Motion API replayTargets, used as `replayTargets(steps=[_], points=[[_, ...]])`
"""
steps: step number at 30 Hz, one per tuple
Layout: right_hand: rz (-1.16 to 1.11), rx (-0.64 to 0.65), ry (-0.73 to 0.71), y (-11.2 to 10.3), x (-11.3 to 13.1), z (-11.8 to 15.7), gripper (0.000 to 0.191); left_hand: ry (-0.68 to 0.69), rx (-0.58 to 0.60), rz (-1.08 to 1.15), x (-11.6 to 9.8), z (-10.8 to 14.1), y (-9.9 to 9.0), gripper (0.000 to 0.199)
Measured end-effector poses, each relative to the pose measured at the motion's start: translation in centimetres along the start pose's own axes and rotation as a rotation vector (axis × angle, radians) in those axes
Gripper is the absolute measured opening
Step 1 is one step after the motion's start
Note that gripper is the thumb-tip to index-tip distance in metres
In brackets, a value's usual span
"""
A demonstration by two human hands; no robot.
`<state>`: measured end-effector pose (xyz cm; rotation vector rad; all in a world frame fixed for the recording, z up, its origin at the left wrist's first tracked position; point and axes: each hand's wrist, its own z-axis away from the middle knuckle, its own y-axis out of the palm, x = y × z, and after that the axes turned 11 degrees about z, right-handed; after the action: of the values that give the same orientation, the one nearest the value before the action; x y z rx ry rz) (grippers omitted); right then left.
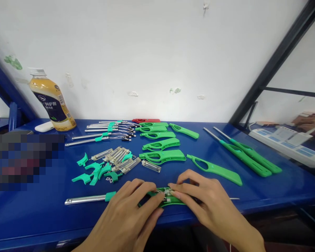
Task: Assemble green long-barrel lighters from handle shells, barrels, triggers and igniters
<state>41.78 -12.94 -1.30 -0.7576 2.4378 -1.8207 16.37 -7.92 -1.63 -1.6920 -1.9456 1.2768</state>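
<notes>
An opened green lighter casing (175,200) lies at the table's front edge, its metal barrel (86,199) with a teal collar pointing left. My left hand (131,210) is closed around the casing's left part, thumb and index finger by the white wires inside. My right hand (204,196) pinches at a clear-and-silver fitting (168,191), apparently the end of a fuel tank, in the middle of the casing. The right fingers cover the rest of it. Beyond my hands are loose clear fuel tanks (151,166) and teal triggers (96,171).
Several wired metal barrels (102,134) lie at the back left. Green casing halves (162,156) and a red casing (147,120) are behind my hands. Two lighters with barrels (246,159) rest at right, near a power strip (286,140). A drink bottle (52,101) stands at left.
</notes>
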Motion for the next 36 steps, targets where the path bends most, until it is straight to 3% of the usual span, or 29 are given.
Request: replayTargets(steps=[14, 18, 20, 22, 25, 28, 31, 36], points=[[0.040, -0.041, -0.020, 0.2, 0.2, -0.1, 0.022, 0.011, 0.043, -0.047, -0.1, -0.1, -0.1, 0.023], [0.125, -0.241, -0.025, -1.0, -1.0, 0.0, 0.025, 0.032, 0.004, -0.055, 0.2, 0.1, -0.1, 0.023], [0.215, -0.392, 0.037, -2.2, -2.9, 0.7, 0.024, 0.032, 0.011, -0.084, 0.2, 0.4, 0.0, 0.025], [0.360, -0.444, 0.153, -3.6, -5.3, 1.9, 0.028, 0.029, 0.034, -0.116, 0.3, 0.7, 0.0, 0.028], [0.542, -0.362, 0.332, -4.8, -8.8, 4.1, 0.047, 0.013, 0.039, -0.121, 0.3, 1.1, 0.0, 0.028], [0.613, -0.243, 0.429, -4.5, -10.9, 5.8, 0.057, -0.006, 0.005, -0.115, 0.2, 1.1, 0.1, 0.028], [0.559, -0.194, 0.435, -3.6, -11.4, 6.3, 0.060, 0.005, -0.050, -0.120, 0.1, 0.9, 0.3, 0.030], [0.557, -0.272, 0.436, -3.5, -11.3, 6.4, 0.070, -0.036, -0.060, -0.117, 0.0, 1.1, 0.3, 0.033]])
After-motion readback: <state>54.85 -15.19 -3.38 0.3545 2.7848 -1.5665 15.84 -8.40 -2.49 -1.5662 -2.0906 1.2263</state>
